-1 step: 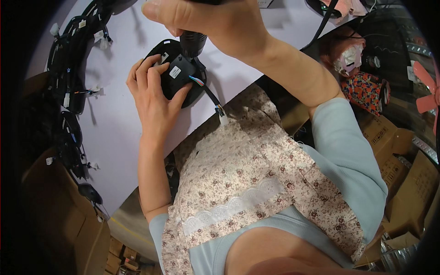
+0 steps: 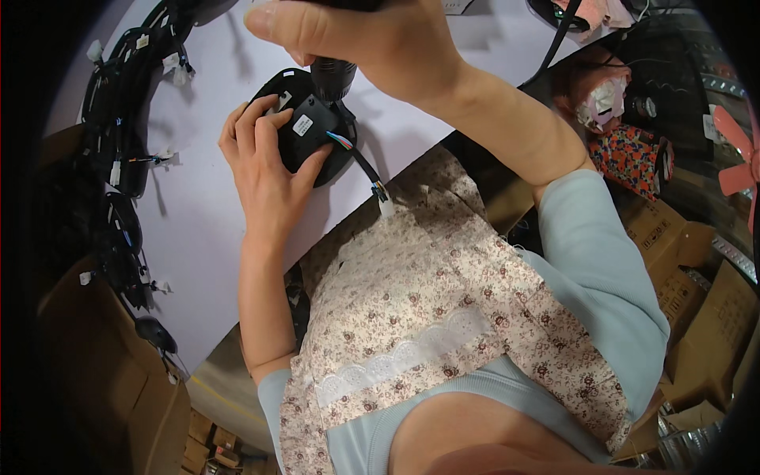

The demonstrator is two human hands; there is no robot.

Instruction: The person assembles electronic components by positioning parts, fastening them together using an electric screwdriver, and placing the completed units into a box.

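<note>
A rounded black plastic housing with a white label lies on the pale table. A cable with multicoloured wires runs from it to a white connector at the table's near edge. My left hand grips the housing, fingers on its left side and thumb on its near side. At the top, my right hand is wrapped round a black power screwdriver. The tool points down over the housing's far right part; its tip is hidden behind its nose, and its upper body runs out of view.
Several black housings with cables and white connectors line the table's left edge. Cardboard boxes stand at the lower left, others at the right. A black cable crosses the table's far right. A pink fan is at the right rim.
</note>
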